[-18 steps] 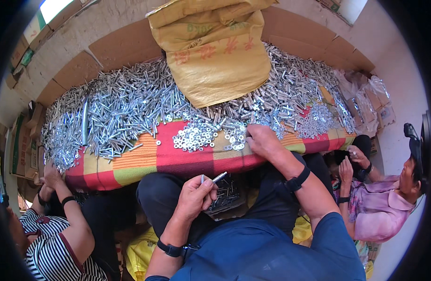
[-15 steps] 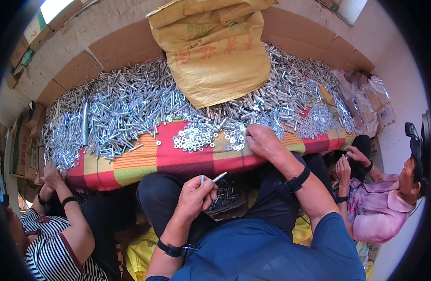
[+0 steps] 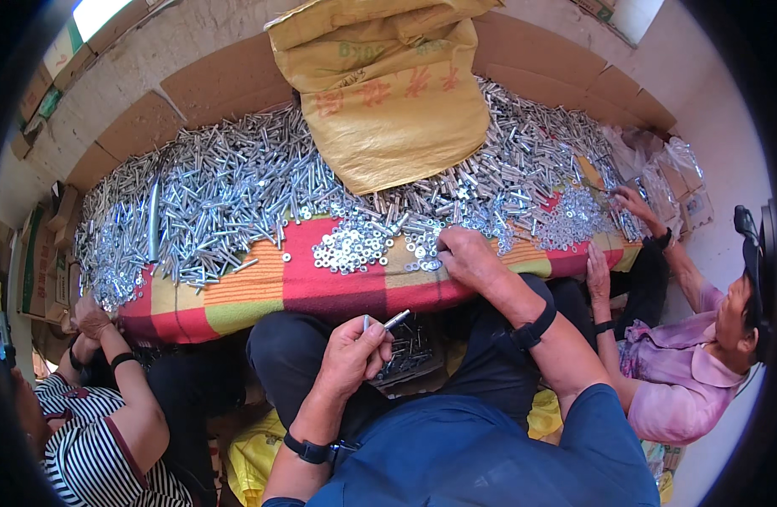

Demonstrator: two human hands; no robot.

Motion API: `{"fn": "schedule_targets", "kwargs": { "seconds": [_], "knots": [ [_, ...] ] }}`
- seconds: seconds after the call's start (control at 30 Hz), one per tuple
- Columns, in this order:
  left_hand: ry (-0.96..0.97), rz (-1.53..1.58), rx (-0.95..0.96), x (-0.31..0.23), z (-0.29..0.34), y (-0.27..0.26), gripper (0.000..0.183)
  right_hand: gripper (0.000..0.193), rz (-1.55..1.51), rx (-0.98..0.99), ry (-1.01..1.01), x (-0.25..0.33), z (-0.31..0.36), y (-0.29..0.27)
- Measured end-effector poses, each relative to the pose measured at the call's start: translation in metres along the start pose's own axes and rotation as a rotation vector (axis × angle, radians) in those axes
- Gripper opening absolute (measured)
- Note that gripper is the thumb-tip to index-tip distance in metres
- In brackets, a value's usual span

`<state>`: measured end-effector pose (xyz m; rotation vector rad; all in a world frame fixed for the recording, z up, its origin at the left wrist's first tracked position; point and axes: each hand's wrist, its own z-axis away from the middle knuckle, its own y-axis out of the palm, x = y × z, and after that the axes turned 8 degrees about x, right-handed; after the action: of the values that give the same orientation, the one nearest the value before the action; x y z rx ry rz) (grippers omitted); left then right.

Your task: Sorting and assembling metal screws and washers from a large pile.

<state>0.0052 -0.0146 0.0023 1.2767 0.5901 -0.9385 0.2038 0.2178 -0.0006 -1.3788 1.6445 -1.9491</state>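
Held in front of my lap, my left hand (image 3: 351,355) is closed around silvery metal bolts (image 3: 396,320); one points out to the right and the tip of another shows above the thumb. My right hand (image 3: 473,258) is at the table's near side, its fingers bent down at the right edge of a small heap of flat washers (image 3: 422,247). Whatever lies in those fingertips is hidden. Just left is a larger heap of washers (image 3: 350,245). Behind both spreads a deep layer of loose metal bolts (image 3: 236,186).
A checked blanket (image 3: 334,287) covers the table's front. A yellow woven sack (image 3: 397,127) lies over the bolts, with a cardboard wall (image 3: 536,72) behind. Below stands a container of dark metal parts (image 3: 410,359). Co-workers sit left (image 3: 93,431) and right (image 3: 680,372).
My right hand has shifted slightly left and down at the washers. My left hand stays still with the bolts. The right co-worker's hands have parted, one reaching to the pile, the other onto the blanket edge.
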Motion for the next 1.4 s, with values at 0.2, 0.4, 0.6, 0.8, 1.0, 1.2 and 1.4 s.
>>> {"fn": "schedule_targets", "kwargs": {
  "seconds": [0.2,0.4,0.6,0.8,1.0,1.2,1.4],
  "knots": [
    [0.008,0.009,-0.005,0.002,0.0,-0.002,0.027,0.009,-0.076,0.044,0.009,0.005,0.001,-0.006],
    [0.014,0.016,-0.03,0.002,-0.001,-0.001,0.027,0.01,-0.067,0.032,0.115,0.006,0.002,-0.006],
    [0.032,0.028,-0.048,0.002,-0.002,-0.003,0.027,0.012,-0.146,-0.008,0.084,0.021,0.006,-0.008],
    [0.057,0.075,-0.065,0.002,-0.001,-0.003,0.027,0.014,-1.108,0.361,0.264,0.081,0.022,-0.018],
    [0.067,0.064,-0.054,0.002,-0.001,-0.002,0.028,0.011,-1.312,0.403,0.243,0.094,0.032,-0.003],
    [0.073,0.028,-0.042,0.003,-0.001,-0.001,0.03,0.012,-1.509,0.452,0.295,0.087,0.03,0.006],
    [0.062,0.021,-0.038,0.001,0.0,0.0,0.029,0.013,-1.792,0.546,0.411,0.076,0.03,0.016]
  ]
}}
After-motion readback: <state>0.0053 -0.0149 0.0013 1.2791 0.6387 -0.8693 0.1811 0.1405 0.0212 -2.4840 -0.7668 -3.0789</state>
